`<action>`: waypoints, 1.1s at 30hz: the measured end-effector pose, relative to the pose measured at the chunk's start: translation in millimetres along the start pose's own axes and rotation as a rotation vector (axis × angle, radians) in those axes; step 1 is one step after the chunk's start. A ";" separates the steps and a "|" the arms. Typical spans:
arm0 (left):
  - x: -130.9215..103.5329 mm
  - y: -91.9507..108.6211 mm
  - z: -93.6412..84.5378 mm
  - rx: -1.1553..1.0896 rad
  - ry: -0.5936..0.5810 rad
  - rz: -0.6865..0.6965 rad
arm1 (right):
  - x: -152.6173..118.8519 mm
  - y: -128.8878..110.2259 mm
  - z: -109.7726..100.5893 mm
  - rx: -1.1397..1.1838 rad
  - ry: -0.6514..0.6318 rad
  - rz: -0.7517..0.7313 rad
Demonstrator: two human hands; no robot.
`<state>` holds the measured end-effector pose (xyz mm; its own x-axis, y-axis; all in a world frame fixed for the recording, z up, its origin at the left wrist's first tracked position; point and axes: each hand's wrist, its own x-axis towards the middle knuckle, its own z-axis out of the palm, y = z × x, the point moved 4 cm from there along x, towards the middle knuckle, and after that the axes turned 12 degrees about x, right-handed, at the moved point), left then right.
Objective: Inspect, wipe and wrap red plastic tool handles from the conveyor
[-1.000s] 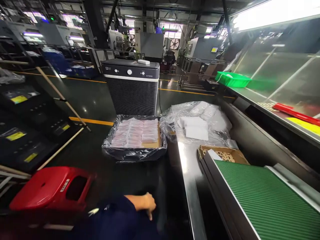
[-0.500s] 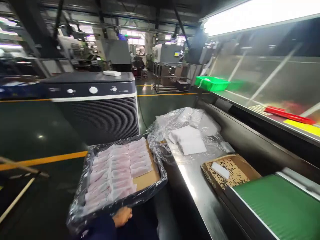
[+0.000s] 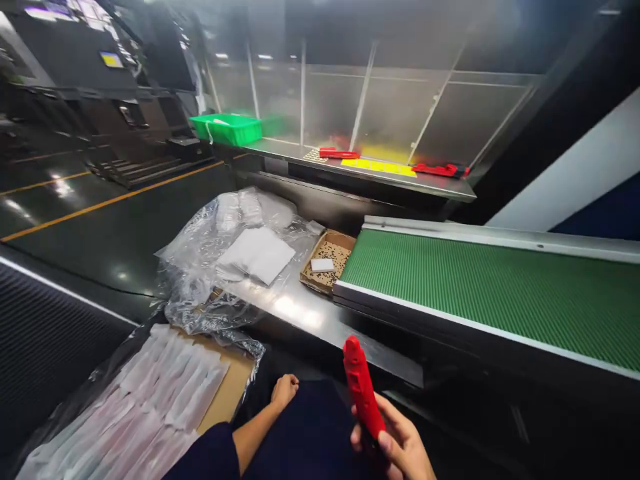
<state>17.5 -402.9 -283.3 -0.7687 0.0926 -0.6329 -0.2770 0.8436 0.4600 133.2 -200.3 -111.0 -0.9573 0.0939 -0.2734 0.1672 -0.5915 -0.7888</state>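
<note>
My right hand (image 3: 407, 443) grips a long red plastic housing (image 3: 364, 393) near its lower end, thumb in front. The piece stands nearly upright, tilted a little left, with notches along its side. My left hand (image 3: 285, 391) is closed in a loose fist in front of my dark clothing, with nothing visible in it. To its left, a box lined with dark plastic (image 3: 253, 363) holds rows of pinkish pieces wrapped in thin white sheets (image 3: 165, 387). Beyond the hands, a stack of white sheets (image 3: 257, 253) lies on clear plastic bags (image 3: 193, 240) on the metal table (image 3: 320, 320).
A green ribbed conveyor belt (image 3: 480, 280) runs off to the right. At its end sits a cardboard tray (image 3: 333, 253) with small dark bits and a white block (image 3: 323, 265). The shelf behind carries a green bin (image 3: 227, 130), a yellow sheet (image 3: 380, 167) and red parts (image 3: 440, 171).
The view has swung right, toward the conveyor. My right hand with the red plastic housing has come into view. My left hand stays closed beside the lined box.
</note>
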 end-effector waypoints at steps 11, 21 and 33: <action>-54.7 144.3 -58.8 -0.487 -0.498 0.697 | 1.4 -17.9 15.8 0.451 0.129 0.002; -118.8 168.4 -50.8 -1.074 -0.786 0.844 | -16.5 -9.9 28.5 0.424 0.098 0.051; -128.7 161.4 -69.0 -1.157 -0.626 0.894 | -42.2 -21.3 6.1 -0.158 0.483 -0.474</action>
<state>31.9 -315.2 -84.6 -0.6493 0.7565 0.0783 -0.3802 -0.4120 0.8281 168.7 -196.6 -79.3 -0.7297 0.6806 -0.0652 -0.1751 -0.2782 -0.9444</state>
